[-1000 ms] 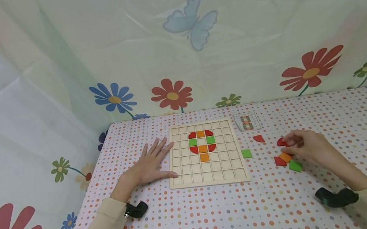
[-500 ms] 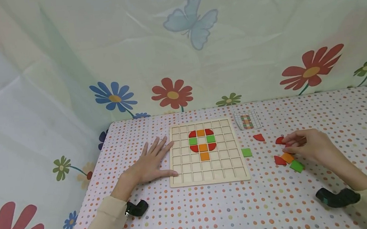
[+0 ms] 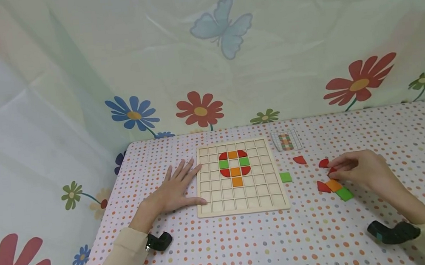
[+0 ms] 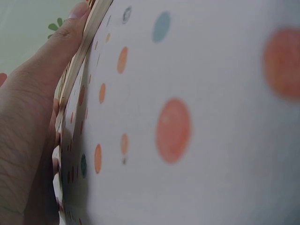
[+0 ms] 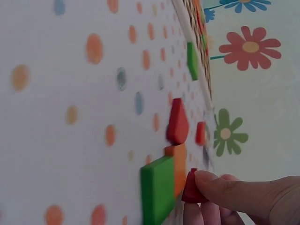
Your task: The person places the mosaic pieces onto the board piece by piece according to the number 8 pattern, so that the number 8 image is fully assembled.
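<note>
My left hand (image 3: 174, 191) lies with fingers spread; the thumb and a fingertip rest on the left edge of a square wooden grid board (image 3: 256, 191). Red, orange and green tiles fill a ring of cells on that board, with one more orange tile (image 3: 237, 181) below the ring. To the right, my right hand (image 3: 364, 171) pinches a red curved tile (image 5: 191, 189) between thumb and fingers. Just beneath it lie an orange tile (image 3: 333, 185), a green square tile (image 3: 344, 193) and a red tile (image 3: 323, 186). Another red tile (image 3: 323, 163) sits beyond the fingertips.
A green tile (image 3: 286, 177) touches the board's right edge. Further back are a loose red tile (image 3: 299, 160) and a small pattern card (image 3: 286, 140). The dotted tablecloth (image 3: 246, 248) meets a flowered backdrop (image 3: 287, 74) behind the board.
The right hand has shifted slightly right, with the red tile now showing between its fingertips. The green and orange tiles under it have moved a little. My left hand stays in place.
</note>
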`<state>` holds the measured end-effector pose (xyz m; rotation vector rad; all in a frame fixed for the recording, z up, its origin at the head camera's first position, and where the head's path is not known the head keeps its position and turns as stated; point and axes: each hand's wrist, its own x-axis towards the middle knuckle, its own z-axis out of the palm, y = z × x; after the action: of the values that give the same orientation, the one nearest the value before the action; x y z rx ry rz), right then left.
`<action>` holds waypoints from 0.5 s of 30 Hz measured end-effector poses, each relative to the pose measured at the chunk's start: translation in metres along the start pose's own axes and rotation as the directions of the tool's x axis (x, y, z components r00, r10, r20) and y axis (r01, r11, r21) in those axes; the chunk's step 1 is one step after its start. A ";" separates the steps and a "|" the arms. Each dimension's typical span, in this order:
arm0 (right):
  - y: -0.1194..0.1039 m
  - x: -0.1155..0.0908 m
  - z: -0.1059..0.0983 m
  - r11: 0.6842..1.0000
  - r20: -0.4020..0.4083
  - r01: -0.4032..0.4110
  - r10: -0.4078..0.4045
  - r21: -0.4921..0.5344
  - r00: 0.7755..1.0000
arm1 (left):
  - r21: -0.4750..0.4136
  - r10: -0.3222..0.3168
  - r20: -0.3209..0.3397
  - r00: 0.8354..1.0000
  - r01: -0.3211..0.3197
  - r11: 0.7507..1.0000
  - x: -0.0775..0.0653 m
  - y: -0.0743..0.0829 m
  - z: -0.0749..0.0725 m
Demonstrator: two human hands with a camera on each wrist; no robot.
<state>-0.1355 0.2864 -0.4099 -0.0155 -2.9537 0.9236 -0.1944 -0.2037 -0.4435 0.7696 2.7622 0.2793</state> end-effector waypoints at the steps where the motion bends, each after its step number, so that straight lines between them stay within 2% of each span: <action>1: -0.003 0.001 0.000 1.000 -0.005 0.007 -0.007 0.000 1.000 | 0.002 -0.001 0.000 1.000 0.001 1.000 0.000 0.000 0.000; 7: -0.030 0.006 0.006 0.996 -0.009 0.077 -0.077 0.049 0.997 | 0.005 -0.005 0.001 1.000 0.005 1.000 0.000 -0.002 0.000; 12: -0.060 0.011 0.019 0.983 0.034 0.125 -0.131 0.137 0.991 | 0.001 0.000 -0.004 1.000 0.000 1.000 0.000 -0.002 0.001; 15: -0.078 0.016 0.030 0.967 0.059 0.178 -0.191 0.180 0.980 | -0.007 0.006 -0.008 1.000 -0.006 1.000 -0.001 -0.001 0.001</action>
<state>-0.1525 0.2057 -0.3899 0.3029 -2.8657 1.1734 -0.1945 -0.2050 -0.4445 0.7771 2.7648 0.2941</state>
